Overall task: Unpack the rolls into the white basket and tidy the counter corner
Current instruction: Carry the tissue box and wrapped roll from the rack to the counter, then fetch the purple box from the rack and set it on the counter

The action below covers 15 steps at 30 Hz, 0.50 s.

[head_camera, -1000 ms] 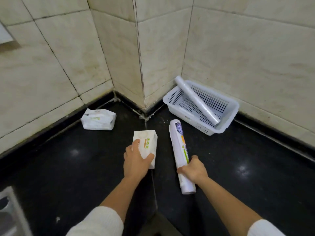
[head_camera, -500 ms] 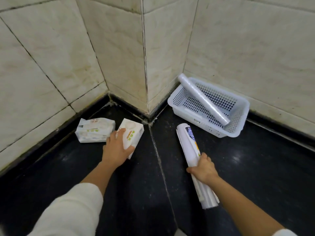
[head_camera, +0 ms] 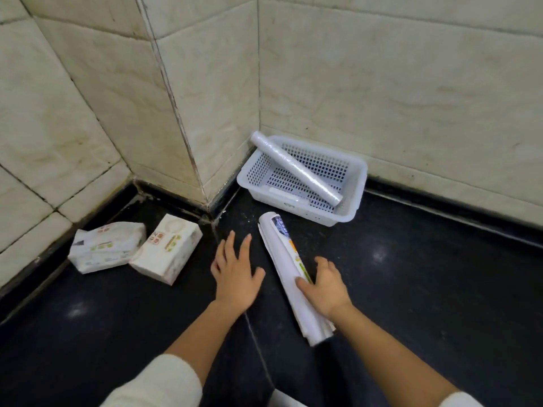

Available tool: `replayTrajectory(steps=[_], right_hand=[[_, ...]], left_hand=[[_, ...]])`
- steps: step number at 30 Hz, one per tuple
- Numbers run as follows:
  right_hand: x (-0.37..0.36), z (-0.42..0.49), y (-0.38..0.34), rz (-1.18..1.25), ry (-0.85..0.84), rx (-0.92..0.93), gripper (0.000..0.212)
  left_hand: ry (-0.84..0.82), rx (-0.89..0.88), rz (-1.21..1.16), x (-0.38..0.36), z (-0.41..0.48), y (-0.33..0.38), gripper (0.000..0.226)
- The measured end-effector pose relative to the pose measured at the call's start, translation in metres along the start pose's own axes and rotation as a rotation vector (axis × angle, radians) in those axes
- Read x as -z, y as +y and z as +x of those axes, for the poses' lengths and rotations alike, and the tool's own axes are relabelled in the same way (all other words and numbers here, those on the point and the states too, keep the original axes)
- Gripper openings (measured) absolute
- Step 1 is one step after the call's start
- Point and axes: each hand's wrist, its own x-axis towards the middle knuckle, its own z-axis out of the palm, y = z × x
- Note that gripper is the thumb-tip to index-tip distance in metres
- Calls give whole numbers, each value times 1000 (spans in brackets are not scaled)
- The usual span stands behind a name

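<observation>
A white perforated basket (head_camera: 357, 177) stands in the counter corner against the tiled wall. One bare clear-film roll (head_camera: 295, 167) lies slanted in it, its upper end resting on the rim. In front of the basket a wrapped roll (head_camera: 280, 245) with a printed label lies on the black counter. My right hand (head_camera: 323, 286) grips this roll around its middle. My left hand (head_camera: 236, 271) hovers open just left of the roll, fingers spread, holding nothing. Two white tissue packs (head_camera: 166, 252) (head_camera: 107, 249) lie side by side at the left wall.
Tiled walls meet in an outward corner (head_camera: 205, 198) between the tissue packs and the basket. The black counter (head_camera: 426, 289) stretches right of the roll. A pale object (head_camera: 286, 399) shows at the bottom edge.
My left hand let go of the boxy tissue pack beside the other pack and moved right toward the roll. My right hand stays on the wrapped roll.
</observation>
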Motion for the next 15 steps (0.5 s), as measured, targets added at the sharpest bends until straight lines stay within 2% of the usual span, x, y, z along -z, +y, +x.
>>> replayTrajectory(steps=[5,9,15], right_hand=[[48,-46,78,105,165,-93,64],[102,-111,168,71,274,-213,63],[193,-227,309,30,421,-371,58]], left_hand=[[-75,-248,-192,-54,-51,109,57],[-253,-475,-182,-96,-103,198,48],[-501,-698,-130,-146,-215,342,41]])
